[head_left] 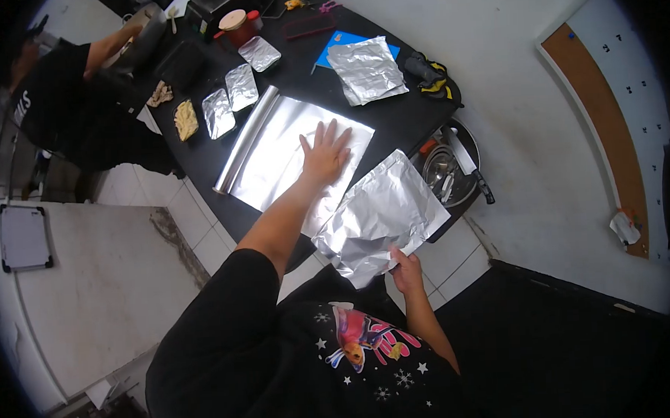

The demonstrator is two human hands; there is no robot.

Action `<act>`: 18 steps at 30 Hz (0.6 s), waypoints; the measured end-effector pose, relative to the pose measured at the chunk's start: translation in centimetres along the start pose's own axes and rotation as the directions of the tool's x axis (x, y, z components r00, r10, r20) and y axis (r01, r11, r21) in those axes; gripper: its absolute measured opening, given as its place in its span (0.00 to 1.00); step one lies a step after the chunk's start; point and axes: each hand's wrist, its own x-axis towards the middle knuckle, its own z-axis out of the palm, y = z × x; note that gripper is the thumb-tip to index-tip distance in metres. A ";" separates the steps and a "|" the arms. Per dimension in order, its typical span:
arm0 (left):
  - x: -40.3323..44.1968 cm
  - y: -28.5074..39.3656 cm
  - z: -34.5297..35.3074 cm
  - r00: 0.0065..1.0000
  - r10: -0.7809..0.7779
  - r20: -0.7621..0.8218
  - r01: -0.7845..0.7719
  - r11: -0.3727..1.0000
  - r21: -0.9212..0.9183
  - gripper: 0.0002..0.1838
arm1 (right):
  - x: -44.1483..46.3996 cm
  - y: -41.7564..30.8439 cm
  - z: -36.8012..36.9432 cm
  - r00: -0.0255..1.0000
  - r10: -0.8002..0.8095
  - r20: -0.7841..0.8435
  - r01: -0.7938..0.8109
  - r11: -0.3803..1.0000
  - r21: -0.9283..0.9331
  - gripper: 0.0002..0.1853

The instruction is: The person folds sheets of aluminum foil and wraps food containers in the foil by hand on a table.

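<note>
My left hand (325, 155) lies flat with fingers spread on a shiny stretch of aluminum foil (273, 156) on the black table. The foil runs out from its roll (248, 142), at the left of the sheet. My right hand (407, 271) pinches the near edge of a separate, crinkled foil sheet (380, 211). That sheet hangs over the table's near edge, beside the unrolled foil. Farther back, several creased foil sheets (366, 69) lie stacked partly over a blue board or folder (346, 42).
Three foil-covered containers (241, 87) sit beyond the roll, near a red pot (237, 26). A metal bowl (465, 185) of utensils, with a knife (467, 158) across it, stands at right. A co-worker (61, 101) reaches into a pan at far left.
</note>
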 end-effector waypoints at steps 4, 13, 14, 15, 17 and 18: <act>-3.8 0.0 -2.8 0.997 -0.060 0.048 0.061 0.998 -0.015 0.26 | -0.4 0.3 0.1 1.000 0.004 0.027 -0.003 0.998 -0.067 0.14; -11.1 -0.8 -2.0 0.978 -0.138 0.158 0.139 0.990 0.001 0.27 | -0.9 0.5 -0.6 0.998 -0.014 -0.059 0.006 0.990 -0.143 0.11; -11.1 -0.9 -1.9 0.978 -0.138 0.155 0.139 0.990 0.005 0.27 | -1.1 0.5 -0.7 0.996 -0.033 -0.080 0.022 0.990 -0.140 0.11; -11.1 -0.9 -1.9 0.979 -0.137 0.153 0.137 0.990 0.008 0.27 | -1.3 0.6 -0.6 0.994 -0.054 -0.100 0.040 0.990 -0.136 0.11; -11.1 -0.9 -1.8 0.980 -0.135 0.145 0.134 0.991 0.013 0.27 | -1.7 0.6 -0.4 0.997 -0.016 -0.075 0.010 0.997 -0.082 0.13; -11.2 -0.8 -1.8 0.982 -0.133 0.137 0.132 0.991 0.012 0.27 | -1.8 0.7 -0.7 0.998 0.021 -0.052 -0.024 0.998 -0.065 0.14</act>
